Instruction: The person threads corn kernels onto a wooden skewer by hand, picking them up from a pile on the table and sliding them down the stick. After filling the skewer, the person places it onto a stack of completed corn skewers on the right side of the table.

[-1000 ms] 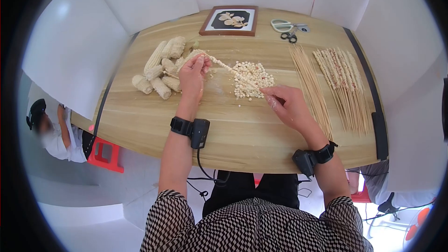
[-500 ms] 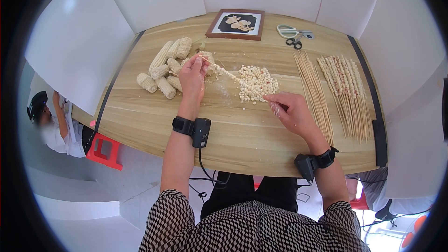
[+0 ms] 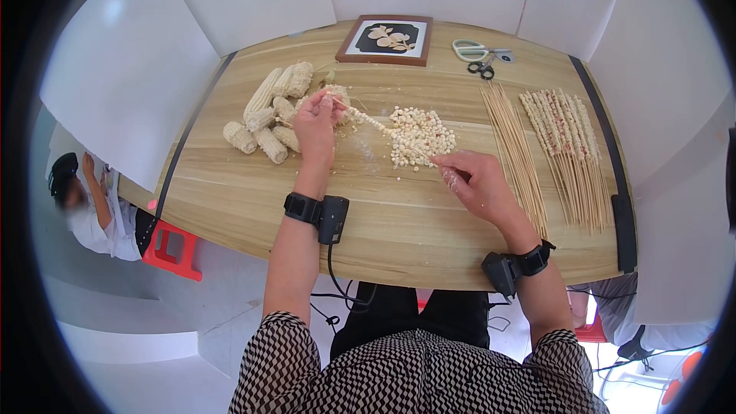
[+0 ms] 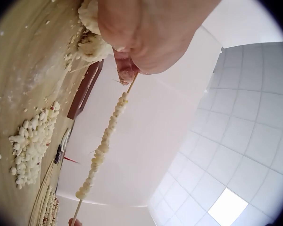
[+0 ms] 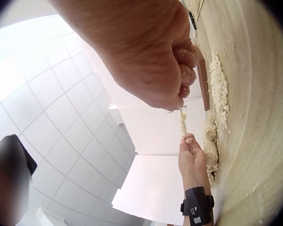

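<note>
A thin wooden skewer threaded with pale corn kernels [image 4: 104, 143] spans the space between the two hands. My left hand [image 3: 316, 126] pinches its upper left end; in the left wrist view a short bare length shows beside the fingertips. My right hand [image 3: 483, 184] pinches the opposite end, its fingers curled, with a bare stretch of stick before the kernels. Beneath the skewer, loose kernels [image 3: 420, 136] lie heaped on the wooden table [image 3: 353, 215]. In the right wrist view the left hand [image 5: 192, 162] holds the far end.
Corn cobs [image 3: 270, 144] are piled at the left. Bare skewers [image 3: 517, 157] and kernel-covered skewers [image 3: 563, 126] lie at the right. A framed picture [image 3: 386, 40] and scissors [image 3: 483, 69] sit at the back. Another person [image 3: 96, 218] is beyond the table's left side.
Compared with a second ago, the head view has shifted slightly, and the right hand is a little lower relative to the kernel heap. Both hands keep their hold on the skewer.
</note>
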Tool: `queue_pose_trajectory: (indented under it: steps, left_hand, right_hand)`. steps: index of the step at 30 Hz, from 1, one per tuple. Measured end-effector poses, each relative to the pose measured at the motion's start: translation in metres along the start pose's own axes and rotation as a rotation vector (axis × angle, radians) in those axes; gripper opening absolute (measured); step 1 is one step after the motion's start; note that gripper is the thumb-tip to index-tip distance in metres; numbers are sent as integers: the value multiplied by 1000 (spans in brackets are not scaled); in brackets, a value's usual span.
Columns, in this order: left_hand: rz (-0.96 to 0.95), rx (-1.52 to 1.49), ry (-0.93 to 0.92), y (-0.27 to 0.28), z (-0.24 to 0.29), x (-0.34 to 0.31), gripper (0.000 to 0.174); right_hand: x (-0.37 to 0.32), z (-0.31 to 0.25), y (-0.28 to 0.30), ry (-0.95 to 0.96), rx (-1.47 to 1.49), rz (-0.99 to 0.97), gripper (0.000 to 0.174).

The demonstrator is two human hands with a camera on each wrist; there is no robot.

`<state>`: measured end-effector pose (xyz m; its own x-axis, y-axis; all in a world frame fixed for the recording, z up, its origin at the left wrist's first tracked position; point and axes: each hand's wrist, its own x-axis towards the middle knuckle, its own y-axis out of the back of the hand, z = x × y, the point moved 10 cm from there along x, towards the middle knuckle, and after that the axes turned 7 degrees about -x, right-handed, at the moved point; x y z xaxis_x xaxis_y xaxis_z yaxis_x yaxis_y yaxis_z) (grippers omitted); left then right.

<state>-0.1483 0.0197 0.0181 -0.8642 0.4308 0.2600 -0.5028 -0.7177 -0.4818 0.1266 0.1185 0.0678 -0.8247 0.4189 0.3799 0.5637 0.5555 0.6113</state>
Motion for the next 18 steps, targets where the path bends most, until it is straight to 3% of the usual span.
queue_pose_trajectory:
  steps: [4, 13, 18]
  left_hand:
    - [42, -95, -2, 5, 5, 2, 18]
    - [74, 90, -99, 10, 18, 2, 19]
    - [1, 233, -184, 0, 28, 1, 18]
  right_hand:
    - [-1, 2, 0, 1, 26, 2, 21]
    - [0, 1, 0, 21, -5, -3, 21]
    - [0, 2, -1, 17, 10, -6, 21]
